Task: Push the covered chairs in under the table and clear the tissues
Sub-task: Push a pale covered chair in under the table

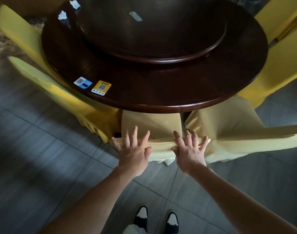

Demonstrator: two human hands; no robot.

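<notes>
A chair in a pale yellow cover (pixel 151 122) stands right in front of me, its seat partly under the dark round table (pixel 161 92). Both my hands lie on the top edge of its backrest. My left hand (pixel 134 149) rests flat with fingers spread, thumb under the edge. My right hand (pixel 190 149) does the same a little to the right. Two crumpled white tissues lie on the table's far left: one tissue (pixel 62 15) near the rim, another tissue (pixel 75 4) behind it.
More yellow-covered chairs ring the table: one at the left (pixel 63 98), one at the right (pixel 228 125), others at far left (pixel 17 31) and far right (pixel 286 56). A wooden turntable (pixel 152 53) and two QR cards (pixel 101 87) sit on the table. Grey tile floor below.
</notes>
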